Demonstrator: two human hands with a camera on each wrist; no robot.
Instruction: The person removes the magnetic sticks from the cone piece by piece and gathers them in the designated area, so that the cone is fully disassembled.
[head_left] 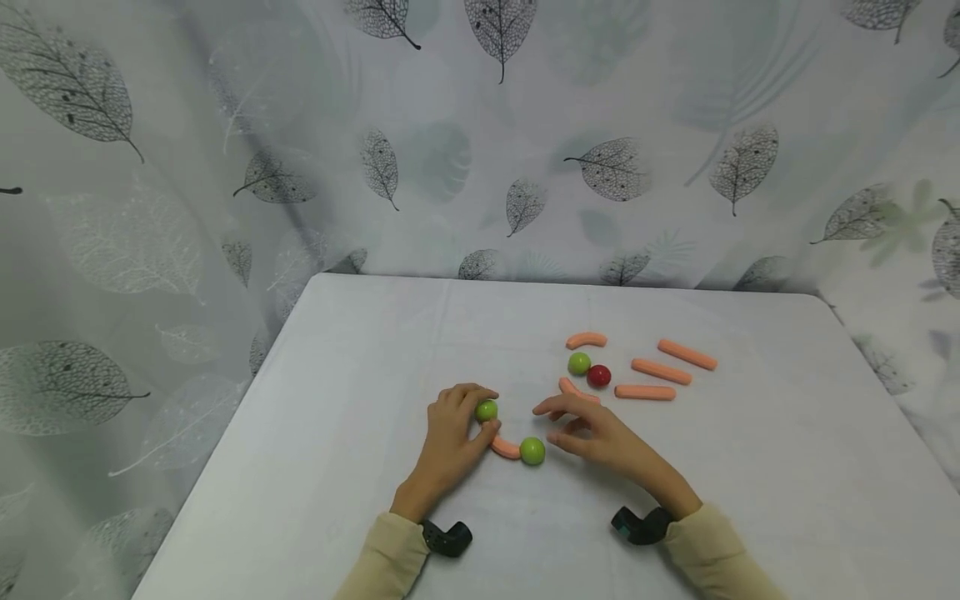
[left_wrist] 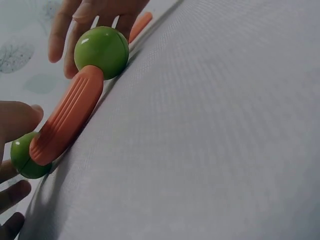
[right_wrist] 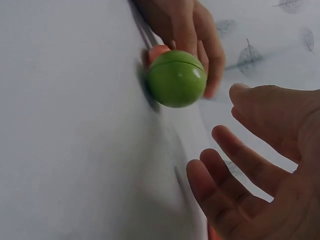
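Observation:
My left hand [head_left: 453,429] holds a green ball [head_left: 486,410] between thumb and fingers. From that ball an orange curved rod [head_left: 506,448] with grooves along its side, partly under the thumb in the head view, runs to a second green ball [head_left: 532,451]. Both balls touch the rod's ends, as the left wrist view shows on the grooved rod [left_wrist: 70,115]. Just right of the second ball, my right hand [head_left: 600,433] hovers with loosely bent, spread fingers. Nothing lies between them in the right wrist view, where the nearer green ball [right_wrist: 177,80] sits apart from the fingertips.
Beyond my right hand lie a green ball [head_left: 579,363], a red ball [head_left: 598,377] and two curved orange rods, one farther back [head_left: 586,340] and one partly behind the hand. Several straight orange rods [head_left: 645,392] lie to their right. A leaf-patterned curtain [head_left: 525,125] borders the white table [head_left: 360,358].

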